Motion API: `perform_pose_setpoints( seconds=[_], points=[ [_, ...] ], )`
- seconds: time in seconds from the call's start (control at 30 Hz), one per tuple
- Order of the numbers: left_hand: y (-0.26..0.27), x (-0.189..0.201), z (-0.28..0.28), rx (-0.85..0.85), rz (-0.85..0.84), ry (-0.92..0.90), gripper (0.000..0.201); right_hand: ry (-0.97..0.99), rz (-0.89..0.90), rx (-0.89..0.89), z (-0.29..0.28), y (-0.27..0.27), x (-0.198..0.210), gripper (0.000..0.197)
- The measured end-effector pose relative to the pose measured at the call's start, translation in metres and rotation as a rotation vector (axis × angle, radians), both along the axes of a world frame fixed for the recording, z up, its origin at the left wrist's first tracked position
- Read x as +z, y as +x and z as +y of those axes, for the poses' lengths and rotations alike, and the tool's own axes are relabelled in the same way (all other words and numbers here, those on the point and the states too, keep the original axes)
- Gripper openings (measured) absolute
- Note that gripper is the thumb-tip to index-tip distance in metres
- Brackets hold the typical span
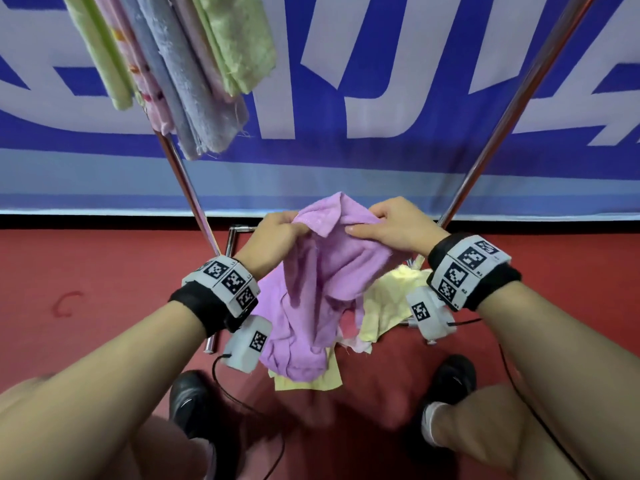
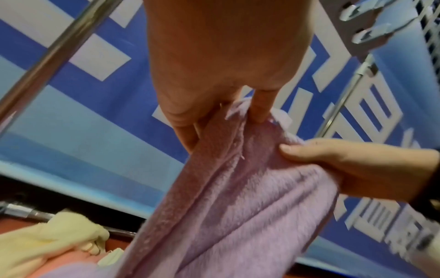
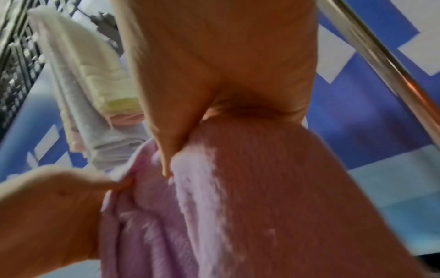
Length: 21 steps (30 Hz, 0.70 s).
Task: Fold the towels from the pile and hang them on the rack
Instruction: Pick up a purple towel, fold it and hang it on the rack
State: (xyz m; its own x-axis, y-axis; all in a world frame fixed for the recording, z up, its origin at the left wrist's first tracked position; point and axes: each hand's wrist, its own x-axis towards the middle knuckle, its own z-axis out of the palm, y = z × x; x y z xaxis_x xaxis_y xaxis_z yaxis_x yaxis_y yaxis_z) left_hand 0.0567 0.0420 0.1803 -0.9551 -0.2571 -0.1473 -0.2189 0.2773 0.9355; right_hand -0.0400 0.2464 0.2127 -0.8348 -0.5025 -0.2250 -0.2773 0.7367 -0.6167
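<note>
A purple towel (image 1: 322,271) hangs crumpled between my hands, above the pile on the floor. My left hand (image 1: 282,232) pinches its upper edge on the left; my right hand (image 1: 388,225) grips the edge on the right. In the left wrist view my left hand (image 2: 214,120) pinches the purple towel (image 2: 238,197) and my right hand (image 2: 333,159) holds it from the right. The right wrist view shows my right hand (image 3: 190,135) closed on the towel (image 3: 214,206). Yellow and pink towels of the pile (image 1: 391,299) lie beneath. Several folded towels (image 1: 180,71) hang on the rack at upper left.
Two chrome rack poles (image 1: 188,188) (image 1: 502,126) slant up on either side of my hands. A blue and white banner (image 1: 381,98) covers the wall behind. The floor (image 1: 86,265) is red. My black shoes (image 1: 188,407) stand near the pile.
</note>
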Motion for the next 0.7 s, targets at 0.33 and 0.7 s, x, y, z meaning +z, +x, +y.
perform_pose_setpoints(
  seconds=[0.33, 0.7],
  points=[
    [0.004, 0.002, 0.004, 0.12, 0.067, -0.106, 0.038, -0.138, -0.206, 0.008, -0.01, 0.015, 0.01, 0.038],
    [0.002, 0.007, -0.014, 0.26, 0.227, 0.027, 0.014, -0.266, -0.192, -0.262, -0.01, 0.013, 0.003, 0.007]
  ],
)
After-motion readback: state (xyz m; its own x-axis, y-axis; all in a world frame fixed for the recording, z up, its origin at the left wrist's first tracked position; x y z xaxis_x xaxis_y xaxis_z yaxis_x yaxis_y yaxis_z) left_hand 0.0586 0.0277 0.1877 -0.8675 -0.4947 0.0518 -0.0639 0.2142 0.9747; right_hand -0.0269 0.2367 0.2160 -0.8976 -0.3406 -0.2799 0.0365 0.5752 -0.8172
